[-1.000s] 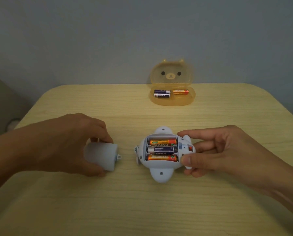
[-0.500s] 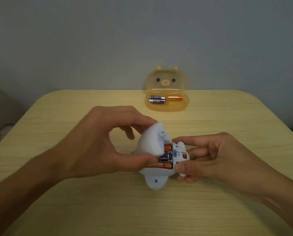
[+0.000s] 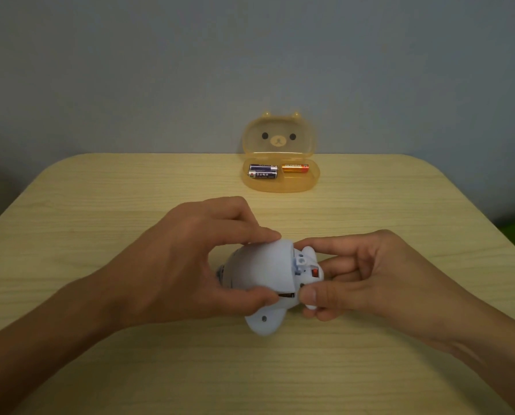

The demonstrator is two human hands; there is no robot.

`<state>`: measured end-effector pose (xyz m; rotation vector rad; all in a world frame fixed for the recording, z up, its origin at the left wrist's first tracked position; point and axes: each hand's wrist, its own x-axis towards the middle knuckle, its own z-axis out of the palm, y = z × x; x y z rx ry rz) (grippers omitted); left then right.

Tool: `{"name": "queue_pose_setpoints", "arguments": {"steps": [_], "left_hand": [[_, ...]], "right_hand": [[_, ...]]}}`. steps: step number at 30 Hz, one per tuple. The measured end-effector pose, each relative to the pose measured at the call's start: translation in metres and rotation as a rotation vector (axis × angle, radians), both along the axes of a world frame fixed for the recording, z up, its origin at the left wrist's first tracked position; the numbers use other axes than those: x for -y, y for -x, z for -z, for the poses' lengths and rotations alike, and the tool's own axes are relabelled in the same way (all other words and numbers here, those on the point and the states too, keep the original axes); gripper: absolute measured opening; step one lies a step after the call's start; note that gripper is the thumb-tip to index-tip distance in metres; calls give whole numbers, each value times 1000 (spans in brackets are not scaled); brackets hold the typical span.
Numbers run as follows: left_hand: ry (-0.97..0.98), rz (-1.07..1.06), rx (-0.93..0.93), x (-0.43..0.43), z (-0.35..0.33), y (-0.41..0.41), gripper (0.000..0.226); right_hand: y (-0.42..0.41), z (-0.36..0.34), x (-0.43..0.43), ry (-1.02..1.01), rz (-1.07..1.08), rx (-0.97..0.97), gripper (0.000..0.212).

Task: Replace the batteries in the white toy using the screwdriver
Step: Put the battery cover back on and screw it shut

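Observation:
The white toy (image 3: 265,320) lies belly-up near the middle of the wooden table (image 3: 100,205). My left hand (image 3: 187,259) pinches the white battery cover (image 3: 259,265) between thumb and fingers and holds it down over the battery compartment. The cover hides the batteries except for a thin dark gap at its lower edge. My right hand (image 3: 367,277) grips the toy's right end beside the red switch (image 3: 314,272). No screwdriver is in view.
An orange bear-face case (image 3: 280,187) stands open at the table's far middle, its lid upright. Inside it lie two dark blue batteries (image 3: 263,171) and one orange battery (image 3: 295,168).
My left hand has carried the cover from the table on the left over to the toy and lowered it onto the compartment, hiding the three batteries. My right hand has kept hold of the toy.

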<state>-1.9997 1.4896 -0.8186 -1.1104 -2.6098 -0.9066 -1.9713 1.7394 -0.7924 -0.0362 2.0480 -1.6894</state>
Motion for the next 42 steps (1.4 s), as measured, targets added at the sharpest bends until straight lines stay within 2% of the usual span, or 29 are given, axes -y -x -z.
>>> {"name": "queue_pose_setpoints", "arguments": {"steps": [8,16,20,25,37,42], "left_hand": [[44,-36,58,3,-5,-1,57],[62,-33,98,1,-8,-3,53],[80,-23,113,3,-8,-1,56],[89,-20,101,3,-5,0,57],[5,-31,112,5,9,-4,60],[-4,-57,155,5,18,-9,62]], "right_hand": [[1,-2,0,4,-50,7,42],[1,-5,9,60,67,81,39],[1,-3,8,59,80,71,30],[2,1,7,66,81,49,30],[1,6,1,40,69,-6,19],[3,1,-5,-97,6,-112,32]]}}
